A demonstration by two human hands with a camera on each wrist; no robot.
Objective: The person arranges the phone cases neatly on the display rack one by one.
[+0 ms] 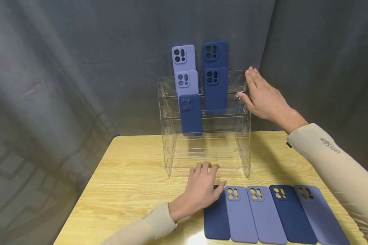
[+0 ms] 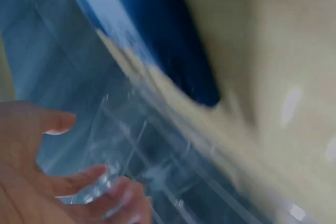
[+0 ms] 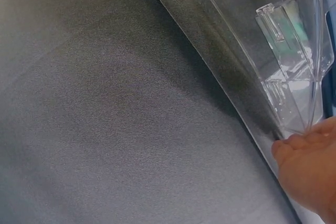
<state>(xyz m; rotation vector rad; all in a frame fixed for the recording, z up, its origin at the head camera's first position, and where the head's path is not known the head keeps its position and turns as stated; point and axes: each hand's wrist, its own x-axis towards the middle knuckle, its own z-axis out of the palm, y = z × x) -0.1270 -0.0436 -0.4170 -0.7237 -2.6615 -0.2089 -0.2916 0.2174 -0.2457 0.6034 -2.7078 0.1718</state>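
A clear tiered rack stands on the table, holding lavender cases on its left side, a dark blue case below them, and two dark blue cases to their right. The right hand, fingers extended, touches the rack's upper right edge; in the right wrist view its fingers lie at the clear plastic. Above the top of a dark case in the front row, the left hand has its fingers loosely bent with nothing held. In the left wrist view, that hand appears near the rack.
Lavender cases, a dark blue case and a greyish-lavender case lie side by side at the table's front right. Wooden tabletop extends left of the rack. A grey curtain hangs behind.
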